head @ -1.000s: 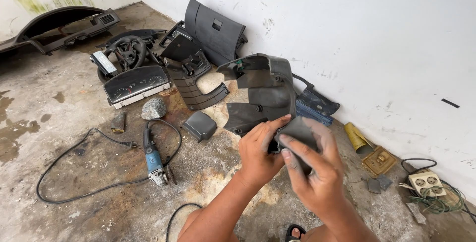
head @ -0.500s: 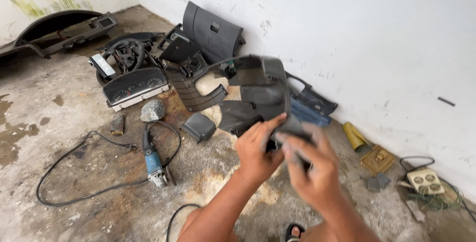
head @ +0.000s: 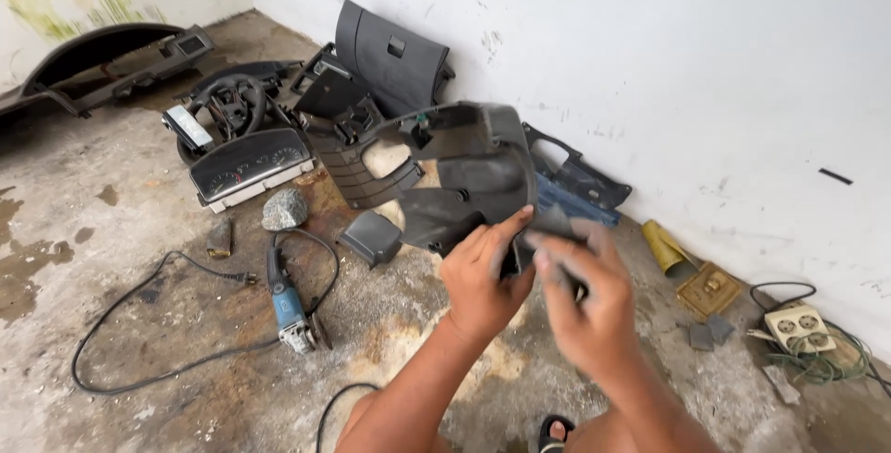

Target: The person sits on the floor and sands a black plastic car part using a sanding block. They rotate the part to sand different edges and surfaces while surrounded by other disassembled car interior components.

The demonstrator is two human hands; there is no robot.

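1. The left hand (head: 483, 277) grips a large dark plastic trim panel (head: 473, 170) at its lower edge, fingers wrapped over the rim and closed on it.
2. The panel is held up off the floor (head: 111, 258), curved and hollow, its open side toward the camera, above the middle of the floor near the wall (head: 650, 72).
3. The right hand (head: 585, 300) is blurred; its fingers curl around a small dark piece (head: 557, 226) at the panel's lower right end, and it appears to be closed on it, though the blur hides the exact hold.
4. The two hands are just beside each other, almost touching.
5. On the floor left of the hands lies a blue angle grinder (head: 290, 304) with its black cord (head: 148, 323) looping toward the left edge.
6. A grey stone (head: 284, 209) sits just above the grinder, beside an instrument cluster (head: 251, 167).
7. A small dark box (head: 371, 237) lies between the grinder and the panel.
8. Behind, a glovebox lid (head: 390, 54) leans on the wall.
9. At the right, by the wall, lie a yellow tube (head: 665, 247) and a socket strip (head: 800, 328).
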